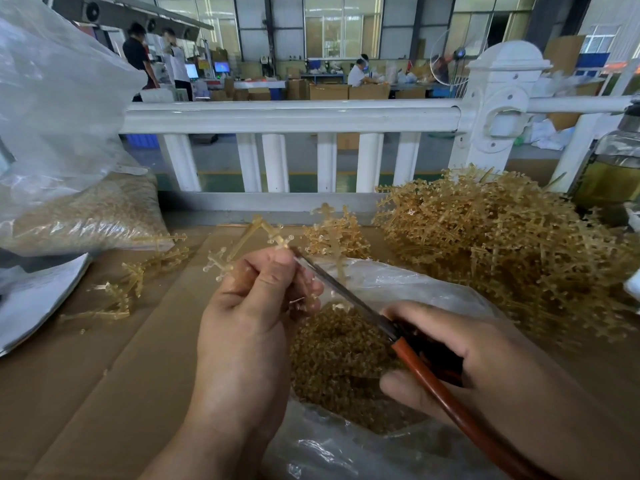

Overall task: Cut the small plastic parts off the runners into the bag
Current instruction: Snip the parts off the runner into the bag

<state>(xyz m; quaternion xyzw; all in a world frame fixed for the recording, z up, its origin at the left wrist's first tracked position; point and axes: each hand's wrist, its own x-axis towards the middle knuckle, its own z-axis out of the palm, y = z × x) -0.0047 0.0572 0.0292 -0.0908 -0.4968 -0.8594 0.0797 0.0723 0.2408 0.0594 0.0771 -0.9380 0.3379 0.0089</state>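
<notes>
A cardboard-covered bench (104, 375) in a factory hall carries a heap of uncut runners (502, 244) at right. The left hand (249, 306) pinches one runner (266, 233) in curled fingers beside the open bag (398, 282) of cut parts (339, 358). The right hand (450, 358) grips the scissors (346, 289), blade tips at a branch. Best snip flush at the gate, with the runner brought over the bag's mouth.

Above the clear bag (415, 282) of small amber parts (339, 348), the left hand (249, 306) pinches a runner (263, 233). At the right side of the bag, the right hand (460, 368) grips scissors (346, 295) with orange handles, and the blade tip touches the runner. Behind the bag to the right lies a big pile of runners (502, 244). Left of the bag lie a few loose runners (135, 275).
</notes>
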